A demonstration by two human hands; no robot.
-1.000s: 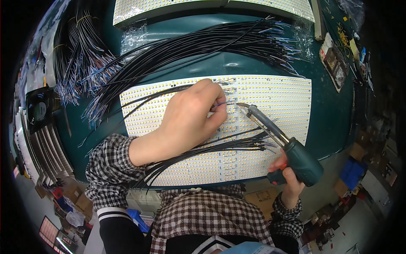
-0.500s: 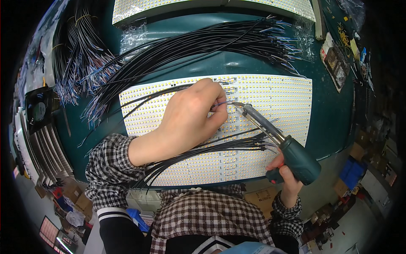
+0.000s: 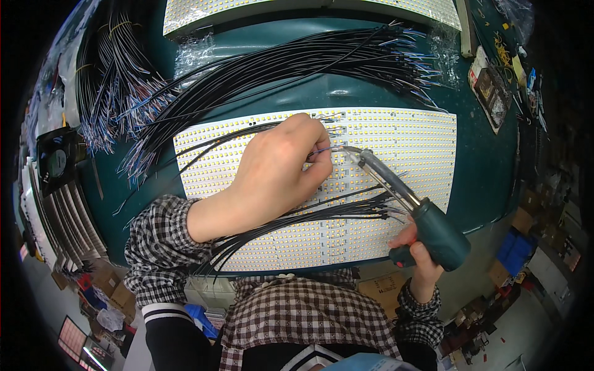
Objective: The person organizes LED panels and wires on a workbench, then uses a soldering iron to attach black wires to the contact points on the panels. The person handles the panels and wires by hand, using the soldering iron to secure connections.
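A white LED panel [image 3: 427, 167] covered with rows of small yellow chips lies on the green table. My left hand [image 3: 284, 157] rests over its middle, thumb and fingers pinching a thin black cable whose bare-ended wire [image 3: 325, 150] points right to the panel's solder pads. My right hand [image 3: 424, 256] grips the dark green handle of a soldering iron [image 3: 440, 235]. The iron's tip is at the wire end, touching or very close to it. Several black cables [image 3: 297, 217] lie across the panel below my left hand, and others run out above it.
A large bundle of black cables [image 3: 278, 59] with stripped coloured ends lies behind the panel. More tied cables [image 3: 120, 68] are at the far left. A dark block in torn wrapping [image 3: 492, 89] is at the right. Stacked panels [image 3: 74, 216] stand at the left edge.
The soldering iron has shifted slightly, its tip staying near the wire end. My left hand has hardly moved and keeps its pinch.
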